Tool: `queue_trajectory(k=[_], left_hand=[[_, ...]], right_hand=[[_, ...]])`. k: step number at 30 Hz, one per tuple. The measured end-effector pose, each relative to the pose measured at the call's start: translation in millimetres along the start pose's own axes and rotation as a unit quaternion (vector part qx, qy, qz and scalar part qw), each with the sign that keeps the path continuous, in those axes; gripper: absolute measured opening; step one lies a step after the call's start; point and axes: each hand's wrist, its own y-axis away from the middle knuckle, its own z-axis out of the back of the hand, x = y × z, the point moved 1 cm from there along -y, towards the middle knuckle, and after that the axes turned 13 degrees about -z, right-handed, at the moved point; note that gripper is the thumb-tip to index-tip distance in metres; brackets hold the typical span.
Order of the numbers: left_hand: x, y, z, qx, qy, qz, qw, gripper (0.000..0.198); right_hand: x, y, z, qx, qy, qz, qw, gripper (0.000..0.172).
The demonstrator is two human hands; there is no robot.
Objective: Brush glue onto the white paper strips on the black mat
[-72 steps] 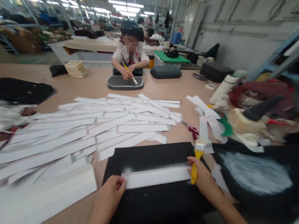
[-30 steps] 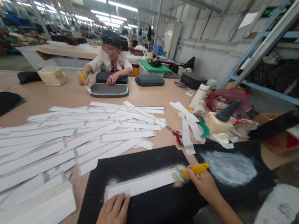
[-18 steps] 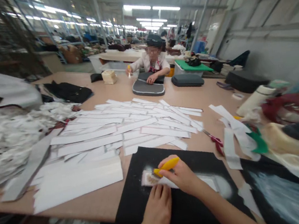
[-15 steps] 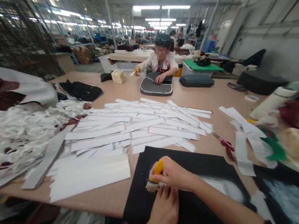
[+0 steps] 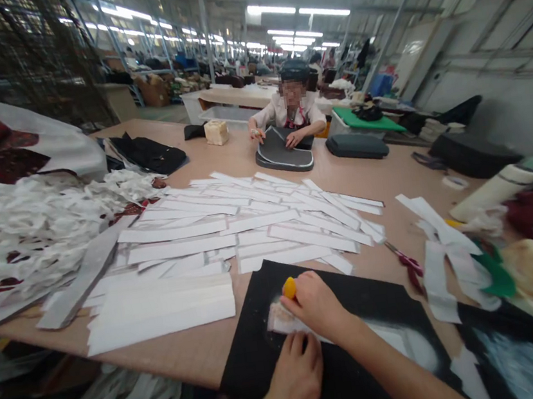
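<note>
Head view: from where I stand, the right hand (image 5: 316, 305) has its grip clenched round a brush (image 5: 289, 287), the yellow handle rising almost end-on, the bristles low and partly hidden behind the thumb. The white strip (image 5: 277, 324) lies under those bristles on a black sheet (image 5: 355, 289), only its left end and a length past the forearm showing plainly.

What matters most, I'd judge, is how the strip runs from that grip. Its long axis goes from the left end, below the brush, away to the right and slightly back toward the worker's body, passing beneath the right wrist. So the right hand sits over the left end while the far end lies well apart on its right, beside a pale smear (image 5: 423, 345).

The left hand (image 5: 294, 367) comes in from the body side, fingers laid down at the strip's near edge, just beside the brushed end; I can see nothing grasped in it. Both hands are near that left end, the right one nearer to the bristles.

Beyond the sheet, loose white strips (image 5: 254, 223) spread over the tabletop (image 5: 348, 176), and scissors (image 5: 409, 266) lie off to the right.
</note>
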Motion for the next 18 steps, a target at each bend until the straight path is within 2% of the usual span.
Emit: queue_trajectory(k=[3, 5, 7, 8, 10, 12, 14, 16, 18], left_hand=[[0.0, 0.1, -3.4, 0.008, -0.012, 0.005, 1.0, 0.034], [-0.2, 0.5, -3.3, 0.006, -0.016, 0.003, 1.0, 0.035], [-0.1, 1.4, -1.6, 0.008, -0.021, 0.002, 1.0, 0.037], [0.2, 2.0, -0.4, 0.009, -0.027, -0.002, 1.0, 0.039], [1.8, 2.5, 2.0, 0.002, -0.045, -0.012, 0.999, 0.045], [4.1, 1.6, 4.2, -0.018, -0.065, -0.02, 0.998, 0.049], [6.1, -0.4, 5.8, -0.039, -0.078, -0.021, 0.996, 0.049], [7.6, -2.1, 6.9, -0.044, -0.084, -0.023, 0.995, 0.048], [9.4, -2.5, 7.7, -0.041, -0.091, -0.028, 0.995, 0.05]], right_hand=[[-9.9, 13.7, 6.9, -0.05, 0.053, -0.069, 0.995, 0.015], [-11.4, 24.8, 9.5, -0.071, 0.019, -0.083, 0.994, 0.016], [-17.9, 36.9, 9.0, -0.053, -0.03, -0.084, 0.995, 0.017], [-26.5, 43.7, 8.9, -0.036, -0.041, -0.098, 0.994, 0.016], [-56.5, 61.6, 13.3, -0.02, -0.021, -0.173, 0.985, 0.015], [-95.4, 87.2, 26.7, -0.039, 0.025, -0.275, 0.96, 0.019], [-127.3, 117.0, 44.8, -0.075, 0.067, -0.343, 0.934, 0.022], [-142.4, 143.5, 58.9, -0.109, 0.07, -0.368, 0.921, 0.023], [-143.0, 161.7, 63.3, -0.11, 0.015, -0.348, 0.931, 0.025]])
